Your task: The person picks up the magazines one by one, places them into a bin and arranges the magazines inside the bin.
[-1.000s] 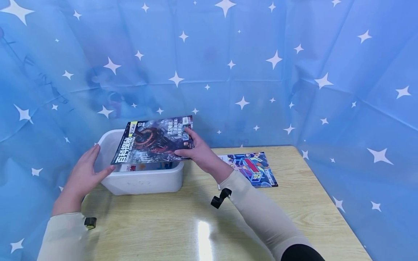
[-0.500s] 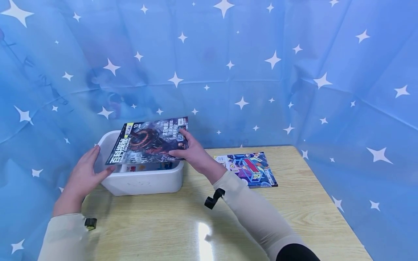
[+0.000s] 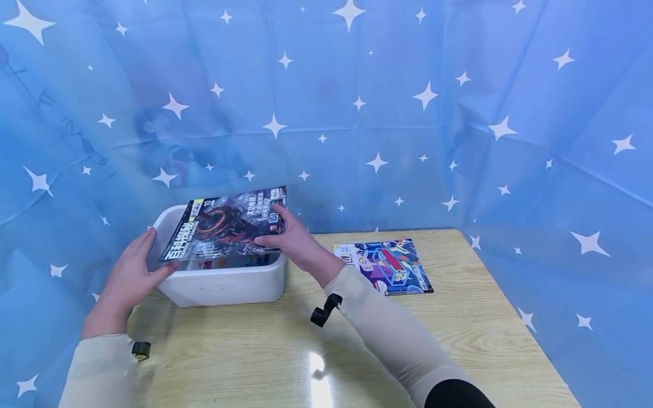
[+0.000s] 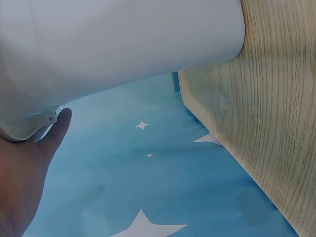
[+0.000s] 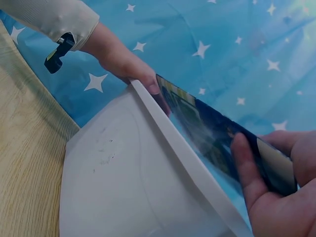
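In the head view, my right hand [image 3: 301, 243] pinches the right edge of a dark magazine [image 3: 224, 224] with a red ring-shaped machine on its cover. The magazine is held tilted over a white plastic bin [image 3: 224, 287]. From the right wrist, its underside [image 5: 207, 128] shows above the bin's rim, with a finger pressed against it. My left hand [image 3: 130, 275] holds the bin's left corner, its thumb over the front rim; the left wrist view shows a finger [image 4: 58, 129] by the rim. Inside the bin lies another printed cover [image 3: 219, 263], mostly hidden.
A colourful magazine [image 3: 393, 266] lies flat on the wooden table [image 3: 245, 351], right of the bin. Behind the table and at its sides hangs a blue curtain [image 3: 326, 113] with white stars.
My right hand has moved left and slightly down, carrying the dark magazine further over the bin. More of the colourful magazine on the table shows. My left hand has stayed put.
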Motion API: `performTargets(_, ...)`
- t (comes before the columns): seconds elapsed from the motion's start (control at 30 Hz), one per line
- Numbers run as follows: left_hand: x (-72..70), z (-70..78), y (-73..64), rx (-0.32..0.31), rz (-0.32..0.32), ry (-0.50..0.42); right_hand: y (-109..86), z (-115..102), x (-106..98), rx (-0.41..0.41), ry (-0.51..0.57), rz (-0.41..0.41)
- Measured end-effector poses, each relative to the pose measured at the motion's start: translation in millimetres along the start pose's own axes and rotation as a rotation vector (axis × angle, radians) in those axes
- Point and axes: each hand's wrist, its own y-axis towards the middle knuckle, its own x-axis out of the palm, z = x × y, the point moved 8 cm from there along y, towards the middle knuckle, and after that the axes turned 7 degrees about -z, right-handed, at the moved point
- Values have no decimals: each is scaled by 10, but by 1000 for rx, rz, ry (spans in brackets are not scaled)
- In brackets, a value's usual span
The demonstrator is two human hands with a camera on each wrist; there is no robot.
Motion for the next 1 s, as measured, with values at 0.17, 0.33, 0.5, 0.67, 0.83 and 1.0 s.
performTargets(0.17,21,-33,0,-18,-12,6,33,8,39,19,-13,4)
performTargets(0.33,28,-50,3,-32,-17,11,70,-10,77,21,-28,14)
performTargets(0.5,27,-39,-2,-33,-25,4,88,-26,128,33,-47,22)
performTargets(0.67,24,-44,-4,-28,-27,4,102,-32,182,42,-53,26)
performTargets(0.83,20,-46,2,-29,-25,-1,115,-51,210,34,-56,36)
performTargets(1.0,11,-37,4,-29,-28,-2,120,-72,240,32,-66,32)
